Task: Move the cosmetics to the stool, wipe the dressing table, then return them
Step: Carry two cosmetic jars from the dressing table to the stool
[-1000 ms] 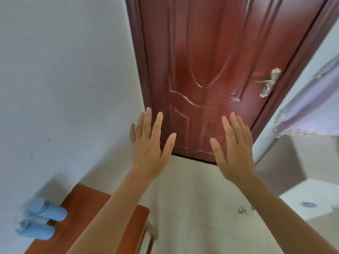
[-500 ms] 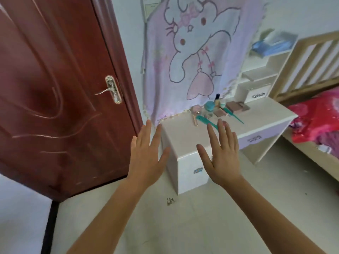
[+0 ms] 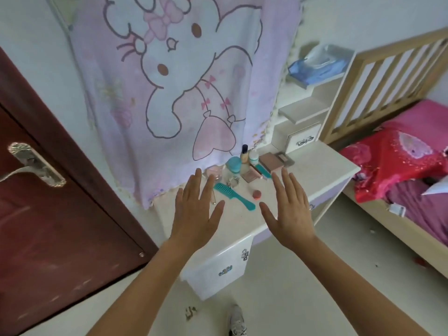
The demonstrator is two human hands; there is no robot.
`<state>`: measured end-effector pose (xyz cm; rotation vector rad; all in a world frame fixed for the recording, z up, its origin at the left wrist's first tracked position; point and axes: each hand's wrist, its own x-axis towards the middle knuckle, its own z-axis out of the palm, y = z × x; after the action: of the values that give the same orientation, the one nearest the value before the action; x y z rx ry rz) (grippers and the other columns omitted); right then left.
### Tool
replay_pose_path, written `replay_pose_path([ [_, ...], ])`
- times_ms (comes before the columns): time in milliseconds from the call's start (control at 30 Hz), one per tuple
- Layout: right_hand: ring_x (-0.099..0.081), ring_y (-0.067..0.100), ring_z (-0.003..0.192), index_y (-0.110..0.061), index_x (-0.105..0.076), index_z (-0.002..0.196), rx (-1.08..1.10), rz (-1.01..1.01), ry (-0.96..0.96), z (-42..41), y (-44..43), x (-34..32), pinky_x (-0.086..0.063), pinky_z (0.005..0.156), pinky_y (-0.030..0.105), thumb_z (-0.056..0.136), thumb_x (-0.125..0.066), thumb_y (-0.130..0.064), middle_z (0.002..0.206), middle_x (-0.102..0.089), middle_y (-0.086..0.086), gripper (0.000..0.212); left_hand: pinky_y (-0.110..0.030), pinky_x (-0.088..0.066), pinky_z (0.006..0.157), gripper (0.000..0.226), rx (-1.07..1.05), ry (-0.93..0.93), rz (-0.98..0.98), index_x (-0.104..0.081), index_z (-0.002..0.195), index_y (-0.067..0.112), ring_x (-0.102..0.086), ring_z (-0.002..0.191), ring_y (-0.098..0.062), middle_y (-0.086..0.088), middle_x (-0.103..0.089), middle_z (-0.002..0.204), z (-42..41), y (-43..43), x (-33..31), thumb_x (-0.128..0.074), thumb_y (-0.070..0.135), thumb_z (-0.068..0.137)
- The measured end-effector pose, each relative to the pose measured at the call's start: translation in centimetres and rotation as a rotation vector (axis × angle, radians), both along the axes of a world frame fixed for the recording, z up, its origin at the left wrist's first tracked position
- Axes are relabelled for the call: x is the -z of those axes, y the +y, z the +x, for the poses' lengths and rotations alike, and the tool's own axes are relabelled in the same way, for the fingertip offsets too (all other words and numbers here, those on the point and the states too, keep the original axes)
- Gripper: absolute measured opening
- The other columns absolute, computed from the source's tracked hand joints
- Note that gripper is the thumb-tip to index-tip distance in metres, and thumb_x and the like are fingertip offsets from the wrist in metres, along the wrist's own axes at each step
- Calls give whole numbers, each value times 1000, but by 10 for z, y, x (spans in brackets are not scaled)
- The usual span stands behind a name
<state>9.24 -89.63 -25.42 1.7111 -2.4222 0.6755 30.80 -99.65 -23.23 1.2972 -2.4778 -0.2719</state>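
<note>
A white dressing table (image 3: 322, 169) stands against the wall in front of me. Cosmetics cluster at its back: a teal-lidded jar (image 3: 234, 164), a tall foundation bottle (image 3: 244, 154), a small white jar (image 3: 253, 158), a brown palette (image 3: 271, 161) and a pink compact (image 3: 215, 171). A teal comb (image 3: 234, 196) and a small red pot (image 3: 256, 194) lie nearer the front. My left hand (image 3: 195, 212) and my right hand (image 3: 288, 209) hover above the tabletop, palms down, fingers straight and spread, holding nothing. The stool is out of view.
A pink cartoon cloth (image 3: 169, 93) hangs over the table's back. A dark red door (image 3: 48, 214) stands at the left. White shelves (image 3: 303, 112) with a blue tissue pack (image 3: 315, 66) rise at the right. A bed (image 3: 407, 166) with red bedding lies further right. My shoe (image 3: 236, 320) shows below.
My view has swung right from the door and come closer to the dressing table. Both hands stay raised and spread, now over the tabletop.
</note>
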Motion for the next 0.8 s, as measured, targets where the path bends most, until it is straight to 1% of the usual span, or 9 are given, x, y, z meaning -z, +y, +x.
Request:
replay_pose_path([
  [100,-12,27,152,-33,-4,158,-12,27,-31,-49,-55,-8,-9,115,45,95,-55,-47,166,-6,-6,82,-43,6,118,66,-5,-34,47,2,154,36,10,150,-21,8,19,162,-51,-61,5,-25,58,97],
  [167,-16,27,151,-33,-11,156,-23,49,-23,-77,-86,-14,-19,114,44,92,-59,-43,165,-10,-7,80,-45,5,118,67,24,-91,45,0,154,34,10,150,-23,6,14,163,-79,-95,4,-22,58,95],
  [267,-25,27,148,-34,-18,152,-11,92,-76,-110,-126,-10,-35,111,48,93,-58,-42,161,-20,-6,71,-46,6,117,66,26,-191,93,-1,155,34,11,150,-23,4,11,164,-109,-137,11,-28,56,98],
  [433,-36,21,141,-28,-26,151,-181,204,-155,-144,-193,20,-53,97,43,96,-47,-49,158,-28,-4,63,-49,-3,122,64,23,-332,187,-3,155,32,6,151,-24,3,6,164,-135,-182,43,-30,53,100],
  [533,-41,23,138,-26,-31,150,-291,290,-177,-158,-234,52,-50,98,43,98,-50,-43,157,-33,-2,58,-49,-15,121,58,-2,-317,227,-17,152,28,-7,150,-24,0,-7,163,-143,-202,68,-35,48,100],
  [600,-50,25,130,-25,-35,148,-385,384,-206,-165,-267,74,-52,97,45,99,-50,-40,156,-34,-3,53,-49,-23,117,57,-50,-321,272,-22,150,27,-15,147,-24,0,-12,160,-148,-214,88,-40,46,99],
  [667,-56,27,123,-25,-35,147,-457,496,-239,-167,-293,93,-53,93,47,99,-48,-40,157,-31,-5,52,-47,-25,116,60,-113,-358,347,-19,152,25,-14,147,-25,-2,-9,162,-151,-219,107,-40,45,99],
  [733,-55,30,124,-25,-34,148,-537,548,-220,-168,-323,114,-51,95,49,99,-48,-40,158,-29,-3,54,-47,-23,117,64,-147,-422,404,-15,154,22,-11,148,-25,-5,-6,163,-156,-228,126,-39,45,100],
  [800,-62,35,113,-24,-27,151,-602,579,-190,-165,-344,134,-52,89,48,98,-50,-37,162,-22,2,60,-48,-21,118,67,-153,-454,437,-11,155,20,-9,149,-27,-8,-3,163,-163,-234,144,-40,44,100],
])
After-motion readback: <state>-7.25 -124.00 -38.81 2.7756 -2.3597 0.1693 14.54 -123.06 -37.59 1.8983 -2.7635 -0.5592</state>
